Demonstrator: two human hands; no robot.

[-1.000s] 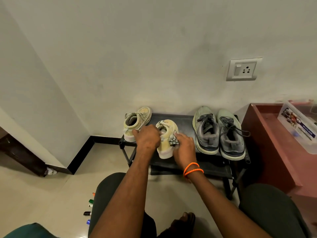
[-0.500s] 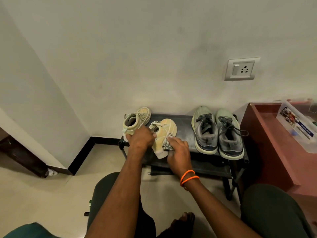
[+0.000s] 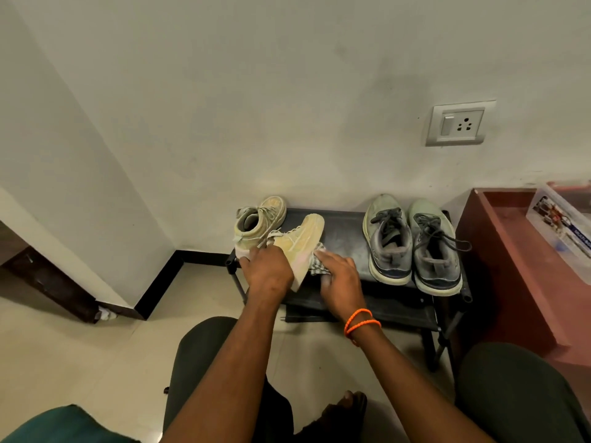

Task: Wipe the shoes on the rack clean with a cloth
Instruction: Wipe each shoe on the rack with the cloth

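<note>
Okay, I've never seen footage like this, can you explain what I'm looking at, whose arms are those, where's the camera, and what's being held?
There is no machine here. The camera is worn on a person's head and looks forward and down, so the two arms reaching in from the bottom are that person's own.

In front of them a low black shoe rack stands against the wall. On it are a tan high-top shoe at the left end and a pair of grey running shoes at the right end.

The left hand grips a second tan shoe, tilted with its toe pointing up and away. The right hand, the one with orange bands on the wrist, presses a checked cloth against that shoe's side to wipe it.
</note>
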